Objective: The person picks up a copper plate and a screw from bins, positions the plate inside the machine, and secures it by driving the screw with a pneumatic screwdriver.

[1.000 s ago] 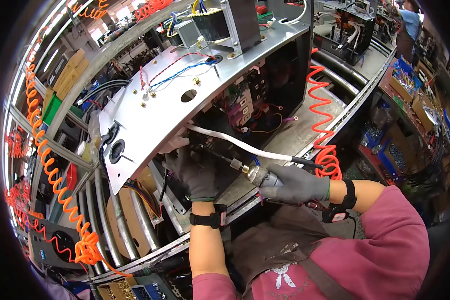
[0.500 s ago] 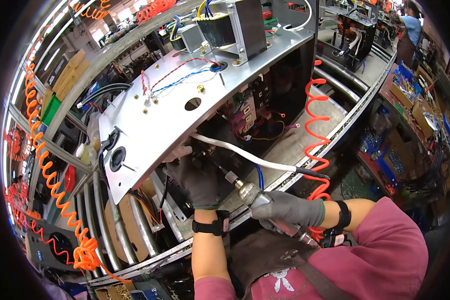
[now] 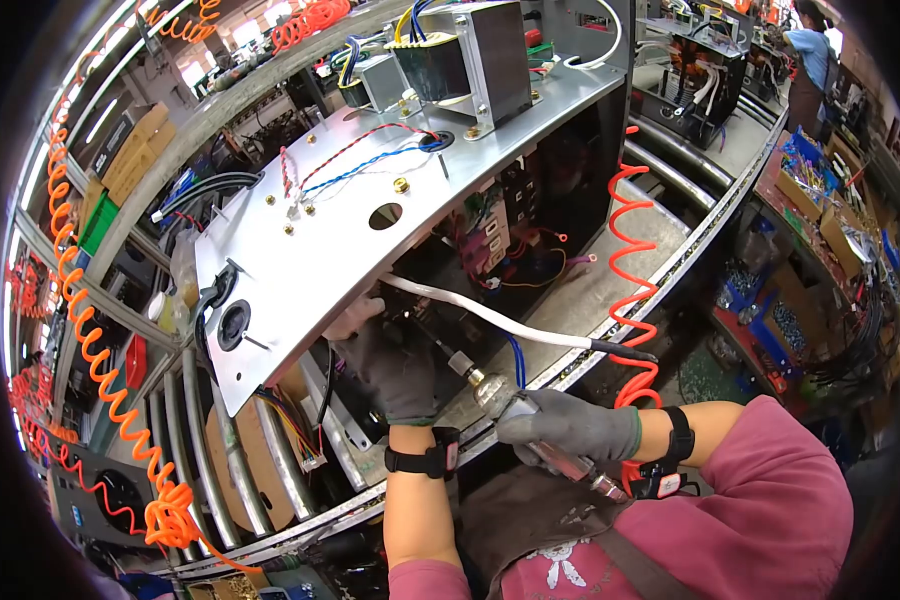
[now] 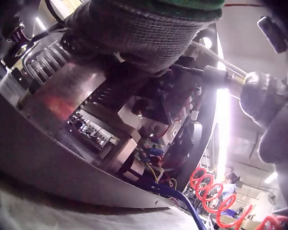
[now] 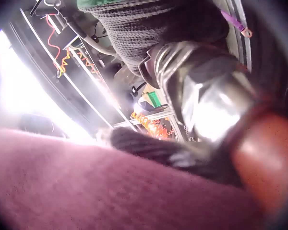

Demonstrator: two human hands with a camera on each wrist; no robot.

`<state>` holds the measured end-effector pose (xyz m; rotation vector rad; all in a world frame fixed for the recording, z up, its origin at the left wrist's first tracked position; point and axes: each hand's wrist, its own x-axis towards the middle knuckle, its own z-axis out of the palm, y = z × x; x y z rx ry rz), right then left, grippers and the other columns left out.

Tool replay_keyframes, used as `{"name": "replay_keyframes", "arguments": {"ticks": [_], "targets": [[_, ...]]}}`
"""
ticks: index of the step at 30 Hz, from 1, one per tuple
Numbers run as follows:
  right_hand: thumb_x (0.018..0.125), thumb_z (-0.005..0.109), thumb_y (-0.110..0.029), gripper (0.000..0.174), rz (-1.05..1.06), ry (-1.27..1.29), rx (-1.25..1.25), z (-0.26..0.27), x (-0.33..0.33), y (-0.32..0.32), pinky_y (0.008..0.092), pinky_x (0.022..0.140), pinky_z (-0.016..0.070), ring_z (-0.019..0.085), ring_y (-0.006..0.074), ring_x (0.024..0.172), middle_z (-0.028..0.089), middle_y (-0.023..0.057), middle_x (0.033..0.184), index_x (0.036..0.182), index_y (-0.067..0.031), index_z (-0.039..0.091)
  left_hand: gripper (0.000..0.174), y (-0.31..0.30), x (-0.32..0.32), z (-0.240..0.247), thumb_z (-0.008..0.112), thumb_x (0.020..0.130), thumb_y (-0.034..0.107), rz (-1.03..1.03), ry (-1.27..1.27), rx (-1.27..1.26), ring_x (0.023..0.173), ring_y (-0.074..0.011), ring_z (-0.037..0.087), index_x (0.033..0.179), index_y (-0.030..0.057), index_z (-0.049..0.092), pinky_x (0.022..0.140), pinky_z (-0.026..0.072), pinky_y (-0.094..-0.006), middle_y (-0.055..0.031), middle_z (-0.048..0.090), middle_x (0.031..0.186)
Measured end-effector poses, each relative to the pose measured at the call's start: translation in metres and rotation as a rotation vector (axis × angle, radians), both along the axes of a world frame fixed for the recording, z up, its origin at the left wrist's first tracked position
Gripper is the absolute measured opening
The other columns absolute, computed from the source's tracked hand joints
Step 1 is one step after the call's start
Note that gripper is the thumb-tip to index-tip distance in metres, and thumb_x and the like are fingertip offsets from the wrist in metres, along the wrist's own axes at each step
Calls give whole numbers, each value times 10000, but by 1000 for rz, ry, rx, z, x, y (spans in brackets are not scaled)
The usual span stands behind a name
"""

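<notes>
In the head view a grey-gloved right hand (image 3: 570, 425) is curled round a power screwdriver (image 3: 505, 395), whose bit points up and left toward the dark interior of a metal machine. The gloved left hand (image 3: 385, 365) reaches under the front edge of the machine's bright metal plate (image 3: 320, 260); its fingertips are partly hidden there, and what they hold cannot be made out. A white cable (image 3: 490, 318) comes out beside that hand. In the left wrist view the screwdriver (image 4: 259, 91) has its bit by the left glove (image 4: 134, 38).
Metal rollers (image 3: 235, 450) run left of the machine. A red coiled hose (image 3: 632, 250) hangs at its right, an orange one (image 3: 100, 350) at the left. Blue parts bins (image 3: 780, 325) stand at the right. A transformer (image 3: 435, 65) sits on the plate. Another person (image 3: 815, 60) stands far back.
The right hand and screwdriver have moved back, down and slightly left from the machine, and the tool is tilted more steeply. The left hand has stayed by the plate's edge.
</notes>
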<state>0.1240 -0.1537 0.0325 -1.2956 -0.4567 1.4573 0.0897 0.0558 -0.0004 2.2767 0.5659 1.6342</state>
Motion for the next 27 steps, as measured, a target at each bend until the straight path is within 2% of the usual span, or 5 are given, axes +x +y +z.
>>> {"name": "replay_keyframes", "arguments": {"ticks": [2, 12, 15, 17, 27], "targets": [[829, 595, -284, 239, 3, -42, -12, 9, -1, 1, 256, 433, 438, 541, 115, 485, 567, 44, 629, 794, -52, 548, 304, -2, -2, 0, 656, 641, 63, -54, 12, -133, 857, -320, 504, 936, 24, 590, 789, 408, -397, -128, 543, 799], [833, 614, -328, 285, 9, -28, 5, 7, 2, -1, 264, 433, 440, 539, 123, 481, 567, 47, 634, 820, -47, 569, 280, -3, 4, -1, 643, 657, 18, -51, -83, -3, 735, -237, 507, 933, 14, 600, 704, 420, -335, -87, 526, 738], [834, 613, -339, 296, 23, -12, -13, 7, 3, 0, 267, 441, 437, 537, 126, 487, 566, 55, 633, 805, -48, 568, 304, -3, 0, -3, 647, 669, 1, -11, 8, -96, 745, -218, 528, 969, 11, 601, 702, 436, -315, -81, 548, 766], [840, 605, -336, 291, 52, -1, -81, 10, 11, -5, 265, 454, 433, 536, 127, 502, 558, 58, 626, 812, -50, 565, 339, -4, 5, -11, 689, 712, 73, -68, 22, -230, 1084, -325, 479, 1047, 40, 659, 931, 389, -401, -131, 619, 1072], [855, 586, -282, 232, 39, 56, -67, 12, 16, -12, 263, 461, 438, 538, 123, 516, 560, 53, 638, 878, -54, 551, 313, -13, 22, -7, 627, 712, 23, -57, -58, -172, 1017, -327, 499, 1024, 20, 656, 911, 392, -398, -136, 634, 1010]]}}
